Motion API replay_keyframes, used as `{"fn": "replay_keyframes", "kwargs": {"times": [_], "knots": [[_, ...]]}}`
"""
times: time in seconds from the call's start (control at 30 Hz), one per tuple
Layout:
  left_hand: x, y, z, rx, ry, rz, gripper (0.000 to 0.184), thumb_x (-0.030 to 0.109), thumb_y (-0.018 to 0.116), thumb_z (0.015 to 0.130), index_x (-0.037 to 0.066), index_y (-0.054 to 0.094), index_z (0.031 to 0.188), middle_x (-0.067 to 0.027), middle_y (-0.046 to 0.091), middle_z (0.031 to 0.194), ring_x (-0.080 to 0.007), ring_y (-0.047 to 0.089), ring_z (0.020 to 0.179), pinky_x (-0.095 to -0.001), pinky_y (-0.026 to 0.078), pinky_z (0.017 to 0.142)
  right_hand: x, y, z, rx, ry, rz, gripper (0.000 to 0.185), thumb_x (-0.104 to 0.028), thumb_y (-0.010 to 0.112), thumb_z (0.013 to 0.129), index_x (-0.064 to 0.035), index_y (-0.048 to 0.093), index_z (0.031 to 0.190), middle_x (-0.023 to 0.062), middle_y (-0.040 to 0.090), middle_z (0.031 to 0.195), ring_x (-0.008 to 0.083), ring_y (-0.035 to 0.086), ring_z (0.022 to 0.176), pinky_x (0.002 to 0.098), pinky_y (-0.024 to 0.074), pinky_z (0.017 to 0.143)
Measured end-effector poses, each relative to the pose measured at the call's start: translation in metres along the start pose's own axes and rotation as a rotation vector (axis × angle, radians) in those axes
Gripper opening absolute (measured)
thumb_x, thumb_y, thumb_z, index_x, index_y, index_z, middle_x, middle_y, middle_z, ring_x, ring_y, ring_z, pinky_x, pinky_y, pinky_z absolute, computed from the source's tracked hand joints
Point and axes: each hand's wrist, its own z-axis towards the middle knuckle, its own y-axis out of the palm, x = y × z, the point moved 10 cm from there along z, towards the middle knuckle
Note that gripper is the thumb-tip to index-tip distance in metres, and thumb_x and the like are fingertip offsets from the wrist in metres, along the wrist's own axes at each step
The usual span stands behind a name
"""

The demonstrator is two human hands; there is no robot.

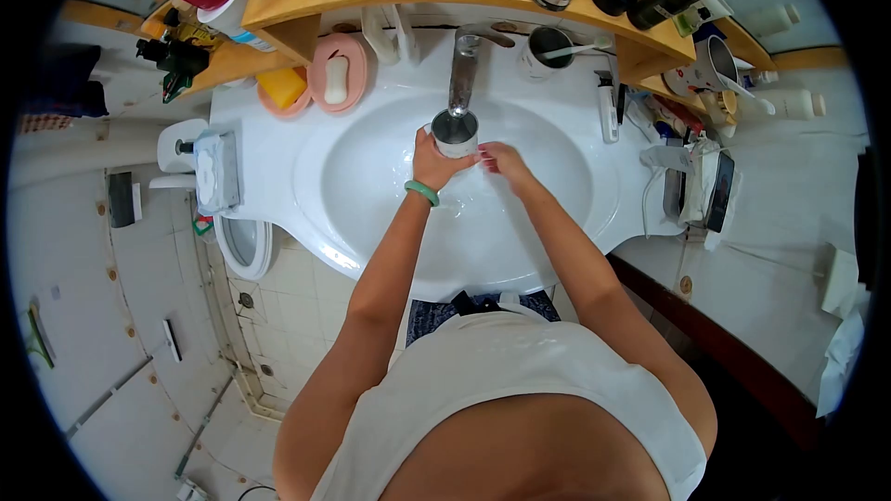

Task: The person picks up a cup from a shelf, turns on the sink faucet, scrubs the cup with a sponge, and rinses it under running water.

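So a metal cup (pixel 457 146) is being held under the faucet (pixel 462 74) by the left hand (pixel 438 161), wrapped around its near-left side; the right hand (pixel 502 161), fingers loosely curled, is being held just right.

Bright, with basin glare and curved, black-vignetted edges.

From my head, the camera is facing forward and steeply down, looking over my chest (pixel 520 436) at lower centre and closely into the sink (pixel 548 213) above.
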Motion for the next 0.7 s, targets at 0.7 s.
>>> {"fn": "replay_keyframes", "kwargs": {"times": [0.7], "knots": [[-0.026, -0.003, 0.005, -0.077, 0.022, -0.175, 0.07, 0.018, 0.085, 0.054, 0.002, 0.053, 0.115, -0.0118, 0.059, 0.113, -0.0235, 0.058, 0.102, -0.032, 0.046, 0.089, -0.024, -0.037, -0.036, 0.436, -0.492, -0.315, 0.024, -0.019, 0.057, 0.087, -0.0014, 0.064, 0.101, 0.0071, 0.067, 0.078, 0.0184, 0.06, 0.065, 0.0312, 0.0466, 0.063]]}}
